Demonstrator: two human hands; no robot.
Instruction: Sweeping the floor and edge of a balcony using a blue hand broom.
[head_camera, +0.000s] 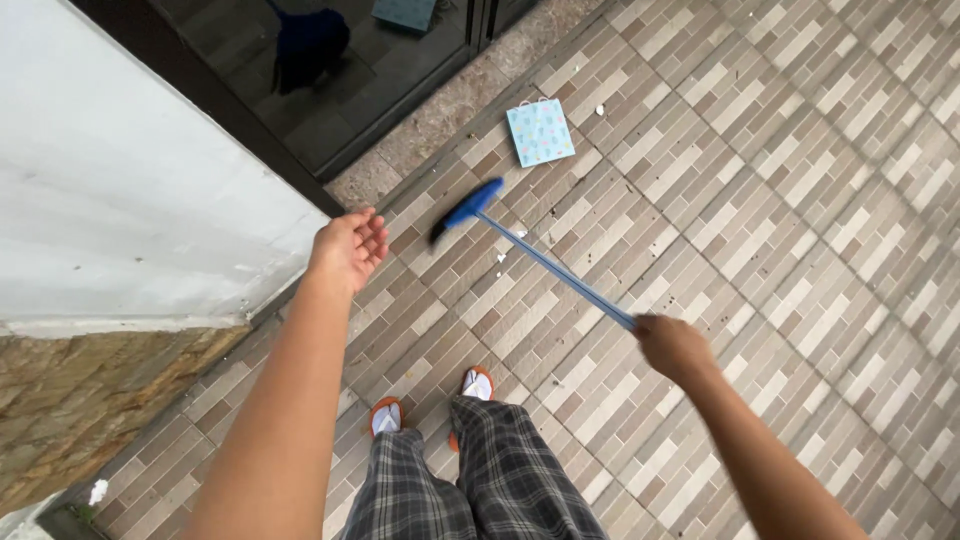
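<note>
Tiled floor (760, 230), brown and grey, underfoot. Blue broom (530, 255): handle clasped at its near end by right hand (672, 345), head down on tiles far ahead-left of the grip. Left hand (348, 245): empty, fingers loosely spread, well left of handle. Small patterned paper bag (540, 131) flat beyond broom head.

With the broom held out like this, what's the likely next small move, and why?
Probably a short pull of the blue broom toward the feet: the right hand grips its handle, the head rests on the tiled floor, and small bits of debris lie just beside it. The left hand hangs free.
</note>
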